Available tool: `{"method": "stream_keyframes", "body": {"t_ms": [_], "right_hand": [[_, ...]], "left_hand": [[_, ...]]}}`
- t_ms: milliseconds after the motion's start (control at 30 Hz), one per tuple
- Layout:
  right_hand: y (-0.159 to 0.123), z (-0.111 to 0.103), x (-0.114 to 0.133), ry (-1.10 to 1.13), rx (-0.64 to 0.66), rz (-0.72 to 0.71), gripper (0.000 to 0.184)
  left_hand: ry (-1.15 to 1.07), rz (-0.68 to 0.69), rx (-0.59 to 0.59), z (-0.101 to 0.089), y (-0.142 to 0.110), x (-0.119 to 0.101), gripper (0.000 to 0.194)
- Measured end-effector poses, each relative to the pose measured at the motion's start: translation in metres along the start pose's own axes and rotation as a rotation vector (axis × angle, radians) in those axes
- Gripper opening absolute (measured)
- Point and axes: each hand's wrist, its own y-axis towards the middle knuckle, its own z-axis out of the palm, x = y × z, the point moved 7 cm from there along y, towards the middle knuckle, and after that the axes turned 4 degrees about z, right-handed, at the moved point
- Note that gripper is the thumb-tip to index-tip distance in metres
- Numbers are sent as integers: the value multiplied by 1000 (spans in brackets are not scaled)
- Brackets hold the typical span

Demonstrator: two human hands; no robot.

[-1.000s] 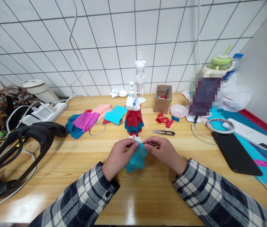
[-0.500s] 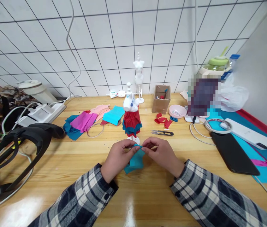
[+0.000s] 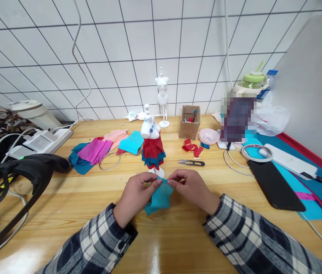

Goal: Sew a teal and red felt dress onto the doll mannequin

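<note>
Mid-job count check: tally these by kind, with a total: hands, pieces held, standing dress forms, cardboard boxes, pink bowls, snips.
Left hand and right hand: 2
Turquoise piece, held between them: 1
Bare dress form and skirted dress form, both standing: 2
Cardboard box: 1
Pink bowl: 1
Snips: 1
Total: 8

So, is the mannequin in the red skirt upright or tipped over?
Upright: the mannequin stands on its white base, the knob at its top and the red skirt hanging below.
</note>
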Motion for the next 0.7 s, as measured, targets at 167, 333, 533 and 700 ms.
{"method": "stream_keyframes", "body": {"t_ms": [167, 333, 533, 700], "right_hand": [[-5, 0, 13, -6, 4, -115, 25], [-6, 3, 11, -98, -18, -77, 6], [-6, 6, 12, -78, 21, -99, 6], [-7, 5, 16, -122, 23, -126, 4]], "left_hand": [[48, 42, 71, 7, -2, -5, 21], [224, 95, 95, 12, -4, -8, 20], [268, 121, 111, 14, -5, -8, 20], [302, 121, 128, 15, -6, -9, 24]]}}
